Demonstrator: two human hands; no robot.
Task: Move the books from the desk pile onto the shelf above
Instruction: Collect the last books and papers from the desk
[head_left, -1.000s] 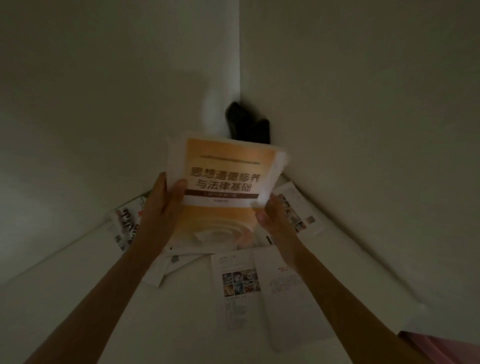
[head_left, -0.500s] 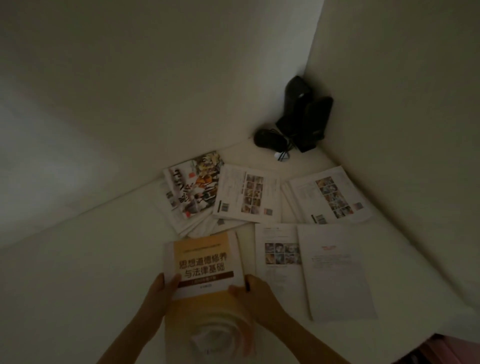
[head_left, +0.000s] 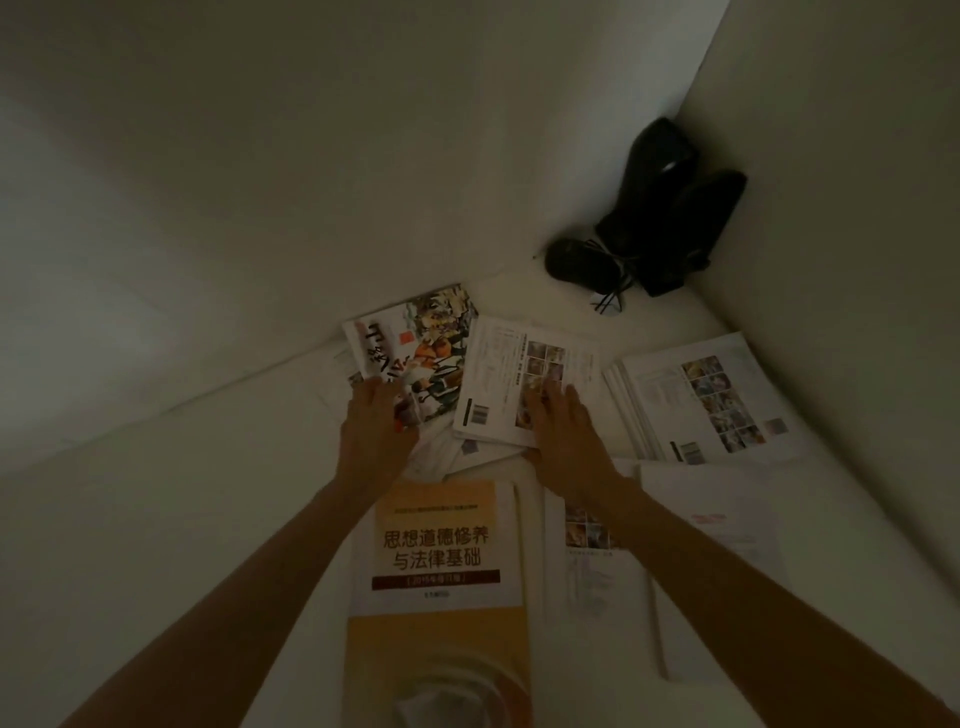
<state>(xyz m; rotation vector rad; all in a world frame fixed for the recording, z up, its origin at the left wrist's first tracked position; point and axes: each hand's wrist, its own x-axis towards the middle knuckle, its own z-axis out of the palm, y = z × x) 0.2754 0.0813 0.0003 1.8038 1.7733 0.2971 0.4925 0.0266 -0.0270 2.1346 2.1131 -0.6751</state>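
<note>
Flat-fingered, the left hand (head_left: 376, 426) and right hand (head_left: 563, 426) rest on two books in the pile (head_left: 467, 374), having just laid the orange textbook (head_left: 441, 561) down on the white surface (head_left: 208, 519), none shelved here.

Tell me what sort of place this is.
Probably a study desk set into a room corner: a white surface meeting two pale walls, books such as the orange textbook spread over it, and black speakers at the back.
</note>
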